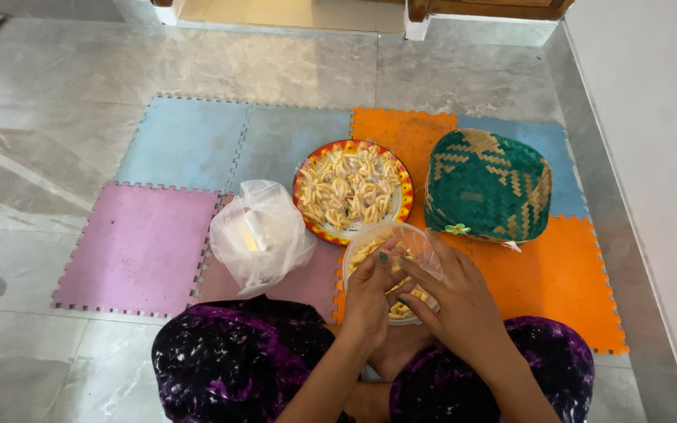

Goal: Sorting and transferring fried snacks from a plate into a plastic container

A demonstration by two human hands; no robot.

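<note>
Both my hands, left (371,291) and right (454,301), grasp the clear tub (384,244) of pale snacks (401,309), the patterned plate (406,182) just beyond them.

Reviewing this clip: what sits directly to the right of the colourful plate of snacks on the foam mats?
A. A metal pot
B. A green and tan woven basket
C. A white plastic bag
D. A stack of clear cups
B: the green and tan woven basket sits on the orange mat just right of the snack plate, while the white plastic bag lies to the plate's left.
</note>
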